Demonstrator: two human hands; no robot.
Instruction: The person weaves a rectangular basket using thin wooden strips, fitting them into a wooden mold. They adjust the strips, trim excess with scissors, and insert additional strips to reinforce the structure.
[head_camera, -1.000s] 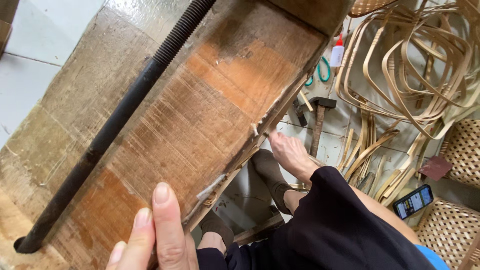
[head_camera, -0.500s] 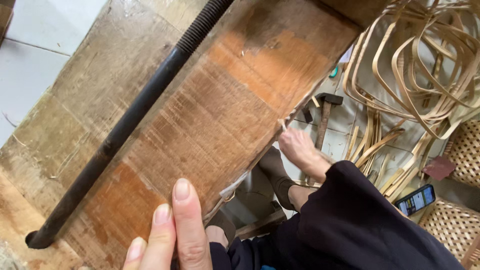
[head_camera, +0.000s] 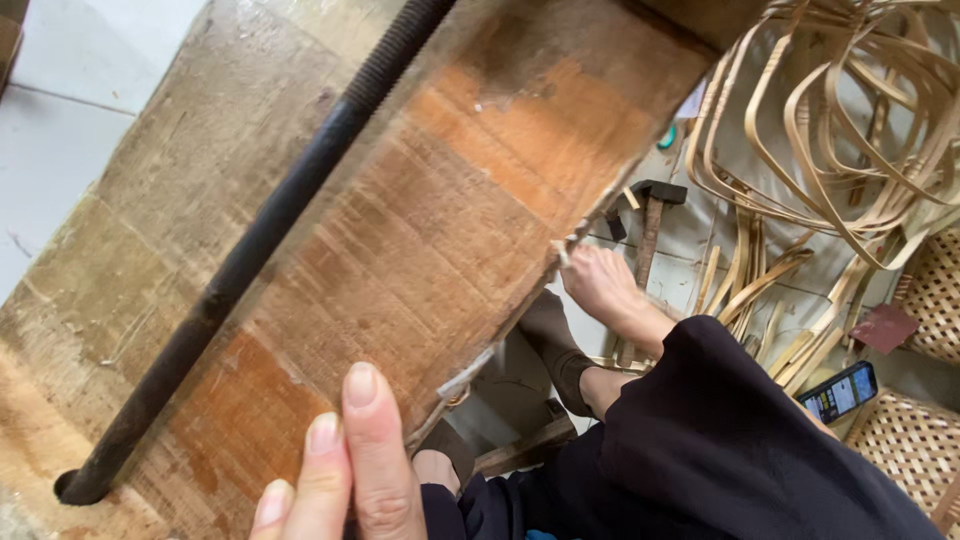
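My left hand (head_camera: 345, 470) lies at the bottom of the view, fingers together and flat on the worn wooden bench top (head_camera: 430, 230); it holds nothing. A black threaded rod (head_camera: 270, 235) runs diagonally across the bench, left of those fingers. My right hand (head_camera: 600, 285), coming out of a black sleeve (head_camera: 730, 430), is at the bench's right edge. Its fingers are curled around a thin pale cane strip (head_camera: 563, 250) that pokes out against the edge.
Below the bench, a hammer (head_camera: 650, 215) lies on the floor by loose cane strips (head_camera: 745, 285). Bent cane loops (head_camera: 830, 130) are piled at upper right. A phone (head_camera: 838, 392) and woven cane panels (head_camera: 935, 290) sit at right. My dark-socked foot (head_camera: 560, 350) rests under the edge.
My left hand has slid up and to the right along the board. My right hand has stayed at the bench edge with the strip. The view has shifted slightly.
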